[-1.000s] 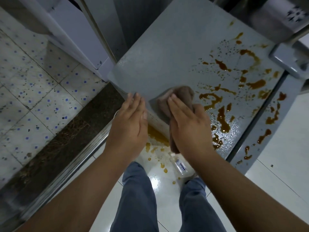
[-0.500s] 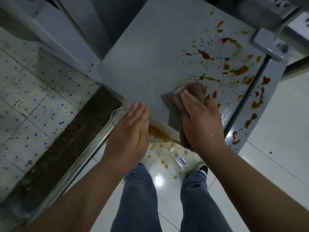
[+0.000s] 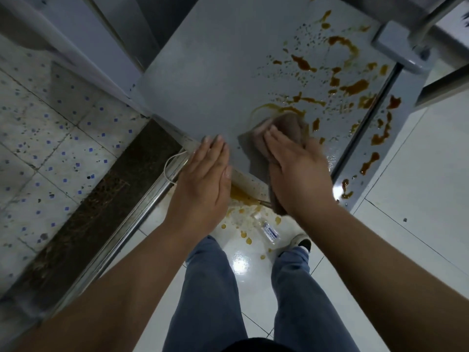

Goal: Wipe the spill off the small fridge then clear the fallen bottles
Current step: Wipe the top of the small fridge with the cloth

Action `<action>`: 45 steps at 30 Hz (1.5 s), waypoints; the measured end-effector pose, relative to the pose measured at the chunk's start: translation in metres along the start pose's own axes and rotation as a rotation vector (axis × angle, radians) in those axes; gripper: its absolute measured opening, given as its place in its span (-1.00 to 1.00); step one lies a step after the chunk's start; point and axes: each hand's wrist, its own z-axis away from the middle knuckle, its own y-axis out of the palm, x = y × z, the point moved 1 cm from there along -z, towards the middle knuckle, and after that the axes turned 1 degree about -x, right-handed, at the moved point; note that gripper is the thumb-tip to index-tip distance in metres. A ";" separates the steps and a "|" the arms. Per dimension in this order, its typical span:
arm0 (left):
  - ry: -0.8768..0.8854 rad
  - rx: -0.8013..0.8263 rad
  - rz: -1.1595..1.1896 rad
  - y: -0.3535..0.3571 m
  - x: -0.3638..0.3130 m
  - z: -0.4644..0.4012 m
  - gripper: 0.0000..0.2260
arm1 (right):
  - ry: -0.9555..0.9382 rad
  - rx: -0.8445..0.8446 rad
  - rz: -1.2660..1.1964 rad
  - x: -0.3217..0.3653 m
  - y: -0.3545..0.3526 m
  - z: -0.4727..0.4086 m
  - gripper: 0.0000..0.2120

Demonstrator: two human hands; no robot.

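Speckled tiles and a dark threshold strip fill the left. Next comes the small fridge, its grey top bare on the left half. On its near edge rests the left hand, fingers straight, holding nothing. Beside it the right hand presses a brown cloth flat-fingered into the orange-brown spill, which spreads rightward over the door edge. Below, a clear bottle lies among drips on white floor.

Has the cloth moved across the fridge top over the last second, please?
Yes. The cloth under the right hand has slid from the near left edge of the fridge top into the brown spill, toward the door side.
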 end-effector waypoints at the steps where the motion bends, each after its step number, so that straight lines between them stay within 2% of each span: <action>1: 0.009 -0.010 -0.004 0.002 -0.002 0.002 -0.47 | -0.029 0.028 0.000 0.007 0.007 0.003 -0.71; 6: 0.009 -0.050 0.034 0.004 -0.004 0.007 -0.55 | -0.008 0.083 -0.077 0.007 0.002 0.041 -0.68; 11: 0.003 -0.039 0.053 0.001 0.000 0.011 -0.53 | 0.151 -0.045 0.005 0.001 0.005 -0.001 -0.71; 15: -0.021 -0.092 0.091 -0.001 0.003 0.008 -0.55 | 0.039 0.009 -0.100 0.032 0.025 -0.009 -0.68; 19: -0.011 -0.088 0.104 -0.004 0.000 0.009 -0.53 | 0.001 0.123 -0.061 0.017 0.007 0.033 -0.65; 24: 0.019 -0.072 0.121 -0.001 -0.008 0.011 -0.48 | 0.198 -0.023 -0.009 -0.005 -0.008 -0.001 -0.71; 29: -0.013 -0.159 0.206 0.000 -0.016 0.010 -0.57 | 0.028 0.094 -0.095 0.026 0.013 0.022 -0.64; 31: 0.071 -0.131 0.190 0.004 -0.021 0.018 -0.61 | 0.016 0.129 -0.094 0.017 0.002 0.045 -0.64; 34: 0.161 -0.053 0.146 0.011 -0.024 0.029 -0.57 | 0.065 0.056 -0.042 -0.007 -0.024 0.045 -0.68; 38: 0.062 -0.108 0.163 0.015 -0.021 0.020 -0.57 | 0.177 0.016 -0.003 -0.018 -0.018 0.017 -0.72; 42: 0.059 -0.148 0.130 0.029 -0.029 0.012 -0.59 | 0.002 0.026 0.001 0.000 -0.018 0.043 -0.69; 45: 0.028 -0.173 0.126 0.033 -0.031 0.014 -0.59 | 0.027 0.123 -0.022 -0.014 -0.037 0.069 -0.67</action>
